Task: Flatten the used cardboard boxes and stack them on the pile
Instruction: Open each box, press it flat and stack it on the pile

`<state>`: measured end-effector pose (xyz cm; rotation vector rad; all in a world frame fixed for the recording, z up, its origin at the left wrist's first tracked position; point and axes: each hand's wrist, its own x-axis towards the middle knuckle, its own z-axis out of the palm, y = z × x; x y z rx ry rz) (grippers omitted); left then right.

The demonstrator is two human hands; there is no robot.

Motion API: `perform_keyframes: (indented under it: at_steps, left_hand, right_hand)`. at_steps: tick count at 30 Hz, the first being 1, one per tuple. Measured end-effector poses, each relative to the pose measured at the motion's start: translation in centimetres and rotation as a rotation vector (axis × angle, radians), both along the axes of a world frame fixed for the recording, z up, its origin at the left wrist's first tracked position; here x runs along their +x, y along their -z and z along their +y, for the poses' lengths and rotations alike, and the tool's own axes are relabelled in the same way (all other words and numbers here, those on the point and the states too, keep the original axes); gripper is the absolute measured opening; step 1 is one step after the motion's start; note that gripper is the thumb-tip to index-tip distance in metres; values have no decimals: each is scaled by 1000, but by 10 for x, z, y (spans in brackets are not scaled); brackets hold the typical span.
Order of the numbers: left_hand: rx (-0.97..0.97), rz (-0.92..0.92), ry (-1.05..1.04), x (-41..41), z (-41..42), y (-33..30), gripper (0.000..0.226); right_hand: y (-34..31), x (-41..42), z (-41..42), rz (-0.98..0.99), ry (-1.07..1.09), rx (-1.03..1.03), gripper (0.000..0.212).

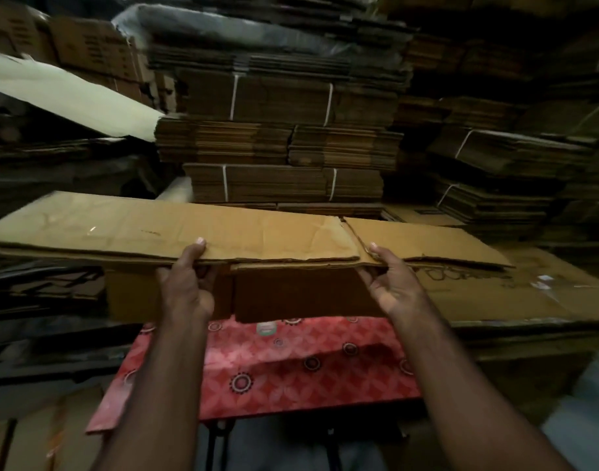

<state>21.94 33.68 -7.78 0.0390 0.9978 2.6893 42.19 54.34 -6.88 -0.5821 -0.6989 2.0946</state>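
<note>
A long flattened cardboard box (155,229) lies level in the air across the middle of the view, its flaps hanging below the near edge. My left hand (186,283) grips that near edge left of centre, thumb on top and fingers underneath. Right of centre, at a split between two panels, my right hand (391,283) grips the same edge the same way. Beneath and to the right lies a low pile of flat cardboard (515,300).
Tied bundles of flattened cardboard (281,144) rise straight ahead, with more stacks (502,158) to the right. A pale sheet (70,93) leans at upper left. A red patterned cloth on a table (274,365) lies under my forearms.
</note>
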Motion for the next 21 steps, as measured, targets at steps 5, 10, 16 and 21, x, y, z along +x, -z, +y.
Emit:
perform_keyframes:
  at_steps: [5,10,16,21]
  left_hand:
    - [69,18,68,35,40,-14,61]
    - [97,14,133,81,118,-18,56]
    - [50,55,244,145,261,-20,18]
    - [75,54,339,195,394,-22,23]
  right_hand:
    - [-27,46,32,8,39,72,10]
    - [-38,103,102,2,103,105,14]
    - [-37,179,247,28,91,102,17]
    - [-44,236,368,84,154,133,28]
